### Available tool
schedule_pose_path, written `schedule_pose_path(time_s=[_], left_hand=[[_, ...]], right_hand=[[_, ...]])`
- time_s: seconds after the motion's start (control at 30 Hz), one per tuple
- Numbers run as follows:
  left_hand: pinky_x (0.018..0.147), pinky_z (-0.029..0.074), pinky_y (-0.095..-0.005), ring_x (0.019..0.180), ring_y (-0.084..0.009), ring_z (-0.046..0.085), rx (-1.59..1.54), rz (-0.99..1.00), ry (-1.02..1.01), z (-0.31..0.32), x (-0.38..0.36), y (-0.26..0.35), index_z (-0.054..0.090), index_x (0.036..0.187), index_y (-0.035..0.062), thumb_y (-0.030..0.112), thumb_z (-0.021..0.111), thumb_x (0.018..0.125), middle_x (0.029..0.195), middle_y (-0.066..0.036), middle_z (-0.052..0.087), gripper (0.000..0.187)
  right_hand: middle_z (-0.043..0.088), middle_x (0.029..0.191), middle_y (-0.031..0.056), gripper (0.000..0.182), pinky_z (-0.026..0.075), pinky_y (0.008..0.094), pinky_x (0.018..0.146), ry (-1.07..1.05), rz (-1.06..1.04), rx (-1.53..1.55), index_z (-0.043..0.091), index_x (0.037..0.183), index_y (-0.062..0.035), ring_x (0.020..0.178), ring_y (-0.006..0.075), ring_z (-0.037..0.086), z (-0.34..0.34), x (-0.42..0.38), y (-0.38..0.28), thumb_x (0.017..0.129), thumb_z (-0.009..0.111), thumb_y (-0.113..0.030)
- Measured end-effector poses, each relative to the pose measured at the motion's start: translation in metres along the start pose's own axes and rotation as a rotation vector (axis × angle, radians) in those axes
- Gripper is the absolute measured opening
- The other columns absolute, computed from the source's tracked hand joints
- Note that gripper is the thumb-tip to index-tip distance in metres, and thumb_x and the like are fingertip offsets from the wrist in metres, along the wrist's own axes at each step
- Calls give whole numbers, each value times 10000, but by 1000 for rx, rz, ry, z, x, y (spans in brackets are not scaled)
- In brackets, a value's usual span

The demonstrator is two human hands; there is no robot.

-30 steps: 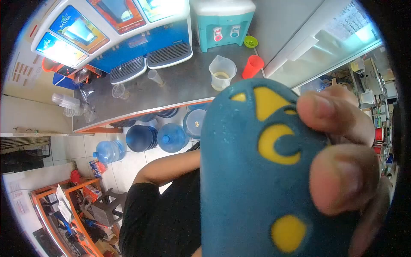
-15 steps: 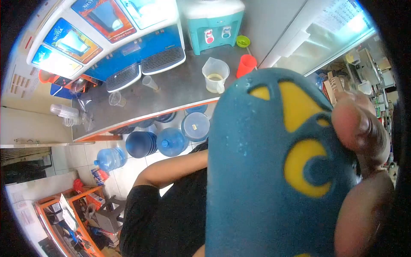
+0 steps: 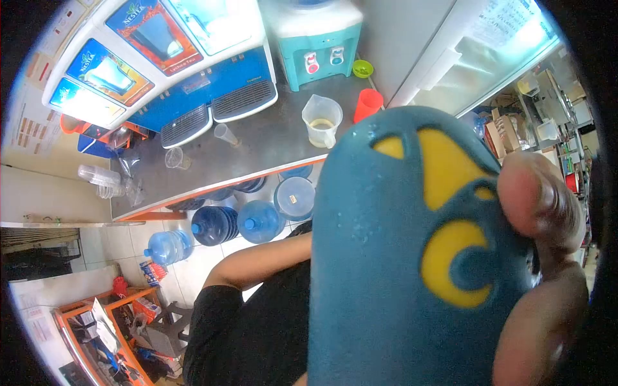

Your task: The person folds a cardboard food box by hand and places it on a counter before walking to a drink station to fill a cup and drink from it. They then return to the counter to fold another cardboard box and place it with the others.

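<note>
Very close to the camera, a dark blue-green slab [image 3: 380,270] with a rounded top end fills the right half of the head view. Yellow shapes, one of them a crescent, are set into its face, and droplets dot its surface. What kind of thing it is I cannot tell. My right hand [image 3: 547,219] grips it by the right edge, digits closed against the side. My left arm [image 3: 264,257], in a black short sleeve, bends across behind the slab, which hides my left hand.
A counter holds a measuring jug [image 3: 322,122], a red cup [image 3: 368,105], clear cups [image 3: 177,159], a drinks machine [image 3: 193,87] and a teal water dispenser [image 3: 320,55]. Large blue water bottles [image 3: 261,222] lie below. An orange-framed shelf [image 3: 84,321] stands lower left, a steel fridge [image 3: 476,58] upper right.
The view has shifted slightly, with the floor bottles and shelf a little lower in it. The slab's yellow shapes sit slightly lower and further left; my right hand keeps its hold.
</note>
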State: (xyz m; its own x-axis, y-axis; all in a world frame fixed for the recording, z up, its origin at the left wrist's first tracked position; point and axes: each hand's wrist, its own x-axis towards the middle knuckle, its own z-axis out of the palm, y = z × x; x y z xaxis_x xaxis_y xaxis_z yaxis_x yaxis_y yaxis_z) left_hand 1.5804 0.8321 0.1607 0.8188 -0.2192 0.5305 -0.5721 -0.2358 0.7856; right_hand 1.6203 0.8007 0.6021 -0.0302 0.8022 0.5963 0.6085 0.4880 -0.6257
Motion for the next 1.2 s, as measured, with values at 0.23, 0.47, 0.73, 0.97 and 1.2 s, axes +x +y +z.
schedule_pose_path(time_s=[0.23,0.47,0.73,0.97,1.2], left_hand=[[1077,427,-417,1319,-304,513,-7,16,-5,1,-19,12,555,1410,30,279,501,1078,1524,-126,481,419],[1080,422,-414,1330,-300,502,-21,27,-13,-1,-22,15,542,1424,26,273,508,1076,1543,-121,462,427],[1083,417,-409,1343,-296,489,-48,37,-12,0,-29,20,528,1439,22,265,517,1074,1564,-116,440,439],[1093,409,-409,1351,-297,484,-56,-33,-22,-8,-34,57,527,1439,21,268,520,1072,1558,-124,441,442],[1142,373,-422,1353,-320,500,-176,-609,-88,-69,3,146,582,1374,35,316,507,1066,1429,-211,549,423]], right_hand=[[620,1227,163,342,537,401,962,4,13,23,523,1208,-208,1098,313,645,-9,-2,-12,912,689,-240],[611,1248,171,367,544,408,963,12,33,48,517,1229,-204,1113,326,643,-16,-6,-20,909,695,-230],[600,1272,181,396,552,417,963,10,66,82,510,1252,-199,1131,340,641,-22,-9,-24,906,701,-218],[579,1326,285,465,607,406,915,-96,-267,427,526,1277,-125,1148,427,642,4,25,10,889,741,-263],[612,1343,216,923,528,433,1033,-329,-244,342,495,1437,-20,1202,286,649,-10,67,76,687,924,-346]])
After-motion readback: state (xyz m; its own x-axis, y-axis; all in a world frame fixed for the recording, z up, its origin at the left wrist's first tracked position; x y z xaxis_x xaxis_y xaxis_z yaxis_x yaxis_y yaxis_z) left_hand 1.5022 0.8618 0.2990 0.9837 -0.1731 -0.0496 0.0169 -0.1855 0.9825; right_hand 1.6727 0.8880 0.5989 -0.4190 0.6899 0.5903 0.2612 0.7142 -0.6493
